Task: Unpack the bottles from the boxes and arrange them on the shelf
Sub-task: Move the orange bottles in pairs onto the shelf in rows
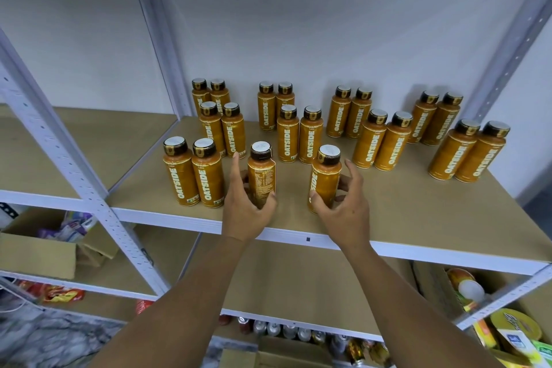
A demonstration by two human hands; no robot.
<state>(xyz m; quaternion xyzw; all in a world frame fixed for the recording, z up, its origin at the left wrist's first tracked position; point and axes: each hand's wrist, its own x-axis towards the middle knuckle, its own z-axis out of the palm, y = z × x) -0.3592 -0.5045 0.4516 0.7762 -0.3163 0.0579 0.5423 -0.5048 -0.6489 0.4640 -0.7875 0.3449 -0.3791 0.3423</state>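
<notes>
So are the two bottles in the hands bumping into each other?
Apart. The head view shows bare shelf board between the left Oatside bottle, held by the left hand, and the right Oatside bottle, held by the right hand.

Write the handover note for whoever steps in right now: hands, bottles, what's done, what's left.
Left hand grips the left bottle. Right hand grips the right bottle. Both bottles are upright near the front of the shelf, with a gap between them.
Done: eighteen other bottles stand on the shelf in pairs.
Left: probably bring these two together as a pair, turn their logos forward and let go. Whether the boxes still hold bottles cannot be seen.
</notes>
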